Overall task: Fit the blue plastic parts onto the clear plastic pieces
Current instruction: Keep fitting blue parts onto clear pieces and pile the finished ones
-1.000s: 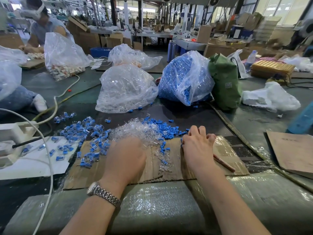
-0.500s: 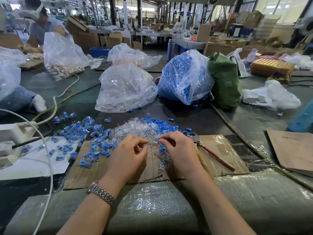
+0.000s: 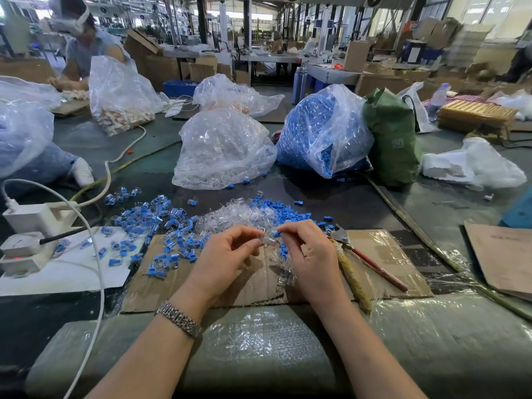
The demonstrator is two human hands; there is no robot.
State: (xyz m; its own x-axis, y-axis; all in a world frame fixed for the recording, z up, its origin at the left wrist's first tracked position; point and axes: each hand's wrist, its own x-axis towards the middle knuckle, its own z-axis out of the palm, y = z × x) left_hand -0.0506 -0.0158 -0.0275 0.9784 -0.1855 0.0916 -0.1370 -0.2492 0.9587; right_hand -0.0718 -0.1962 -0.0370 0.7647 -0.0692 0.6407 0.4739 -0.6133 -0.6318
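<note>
My left hand (image 3: 227, 253) pinches a clear plastic piece (image 3: 264, 237) between thumb and fingers. My right hand (image 3: 309, 251) holds a small blue part (image 3: 277, 234) at its fingertips, right against that clear piece. Both hands hover over a cardboard sheet (image 3: 383, 254). Just beyond them lies a heap of loose clear pieces (image 3: 236, 216) with loose blue parts (image 3: 276, 207) mixed in at its right. To the left spreads a scatter of assembled blue-and-clear pieces (image 3: 161, 226).
Behind stand a bag of clear pieces (image 3: 221, 151) and a bag of blue parts (image 3: 322, 131), then a green bag (image 3: 394, 139). Red-handled pliers (image 3: 365, 257) lie right of my right hand. A white power strip (image 3: 31, 226) with cables sits left. Another person (image 3: 86, 44) works far left.
My hands lifted off the heap and came together; the left now holds a clear piece and the right a blue part, tips touching.
</note>
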